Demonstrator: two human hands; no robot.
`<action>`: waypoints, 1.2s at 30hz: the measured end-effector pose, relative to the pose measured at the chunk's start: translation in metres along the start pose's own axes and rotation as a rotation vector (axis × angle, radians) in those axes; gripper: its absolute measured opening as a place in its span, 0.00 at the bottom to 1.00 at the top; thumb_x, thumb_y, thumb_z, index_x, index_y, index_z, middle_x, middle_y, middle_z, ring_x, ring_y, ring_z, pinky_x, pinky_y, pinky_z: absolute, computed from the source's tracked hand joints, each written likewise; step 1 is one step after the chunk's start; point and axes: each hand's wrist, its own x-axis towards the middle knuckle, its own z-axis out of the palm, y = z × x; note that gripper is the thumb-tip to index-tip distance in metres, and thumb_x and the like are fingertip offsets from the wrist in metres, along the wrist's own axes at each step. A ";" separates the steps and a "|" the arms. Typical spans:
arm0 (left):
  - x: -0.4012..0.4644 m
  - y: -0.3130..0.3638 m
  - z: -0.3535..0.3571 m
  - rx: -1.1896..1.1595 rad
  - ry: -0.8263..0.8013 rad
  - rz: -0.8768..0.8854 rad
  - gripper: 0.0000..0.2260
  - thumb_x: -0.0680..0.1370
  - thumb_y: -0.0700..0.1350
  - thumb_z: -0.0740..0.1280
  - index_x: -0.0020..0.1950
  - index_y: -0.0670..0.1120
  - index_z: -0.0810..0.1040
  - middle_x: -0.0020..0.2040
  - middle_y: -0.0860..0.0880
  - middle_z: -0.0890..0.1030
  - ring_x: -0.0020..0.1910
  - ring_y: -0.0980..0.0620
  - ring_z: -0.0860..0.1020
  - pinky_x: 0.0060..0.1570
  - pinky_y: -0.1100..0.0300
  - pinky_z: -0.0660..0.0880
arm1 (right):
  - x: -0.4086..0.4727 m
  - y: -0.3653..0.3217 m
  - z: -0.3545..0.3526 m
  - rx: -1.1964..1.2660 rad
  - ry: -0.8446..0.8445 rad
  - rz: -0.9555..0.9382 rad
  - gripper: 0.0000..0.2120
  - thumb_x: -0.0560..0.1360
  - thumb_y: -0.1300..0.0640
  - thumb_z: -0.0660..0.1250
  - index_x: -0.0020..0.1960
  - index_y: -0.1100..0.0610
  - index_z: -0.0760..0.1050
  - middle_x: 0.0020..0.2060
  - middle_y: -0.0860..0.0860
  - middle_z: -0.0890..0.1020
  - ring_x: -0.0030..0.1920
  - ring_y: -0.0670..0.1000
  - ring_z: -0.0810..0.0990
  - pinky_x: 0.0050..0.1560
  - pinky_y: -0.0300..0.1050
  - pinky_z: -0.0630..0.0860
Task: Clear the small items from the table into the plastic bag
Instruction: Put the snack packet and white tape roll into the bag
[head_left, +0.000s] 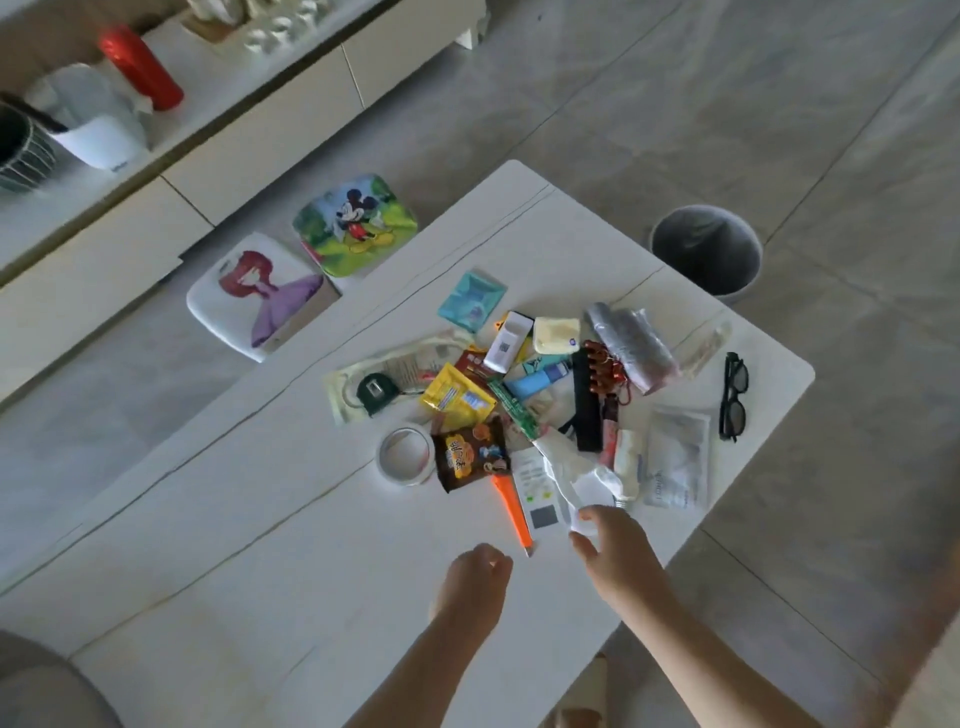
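Note:
A heap of small items covers the far half of the white table (260, 519): a tape roll (405, 457), a brown snack packet (470, 457), an orange pen (511, 512), a yellow sachet (457, 400), a green tape measure (375, 393), a white charger (508, 340), a blue tube (535, 382) and black glasses (733, 395). A crumpled white plastic bag (576, 467) lies at the heap's near edge. My right hand (613, 551) pinches its near end between thumb and fingers. My left hand (478, 571) hovers over bare tabletop beside the pen, fingers curled, holding nothing.
A grey bin (706, 254) stands on the floor past the table's far right corner. Two cartoon-printed stools (356, 223) (254, 291) sit on the floor to the far left. A low white cabinet (156, 218) carries a red bottle (140, 67).

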 end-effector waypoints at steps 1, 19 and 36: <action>0.011 -0.002 -0.002 -0.039 0.030 -0.016 0.14 0.81 0.49 0.57 0.62 0.46 0.75 0.60 0.48 0.79 0.57 0.50 0.77 0.57 0.59 0.75 | 0.012 0.000 0.004 -0.017 0.002 -0.014 0.16 0.77 0.54 0.63 0.62 0.59 0.73 0.57 0.54 0.78 0.60 0.52 0.75 0.60 0.41 0.69; 0.166 0.011 -0.022 0.296 0.322 0.054 0.32 0.77 0.49 0.67 0.76 0.51 0.54 0.77 0.51 0.58 0.76 0.44 0.53 0.73 0.43 0.58 | 0.114 0.024 0.049 -0.105 0.158 -0.068 0.13 0.79 0.57 0.59 0.61 0.57 0.74 0.50 0.55 0.83 0.51 0.55 0.80 0.42 0.42 0.70; 0.104 -0.064 -0.039 -0.557 0.276 -0.384 0.15 0.75 0.51 0.67 0.55 0.44 0.71 0.49 0.44 0.80 0.48 0.44 0.79 0.49 0.50 0.78 | 0.116 -0.067 0.050 0.328 -0.071 -0.083 0.16 0.75 0.62 0.65 0.61 0.60 0.69 0.49 0.50 0.75 0.54 0.52 0.76 0.48 0.38 0.70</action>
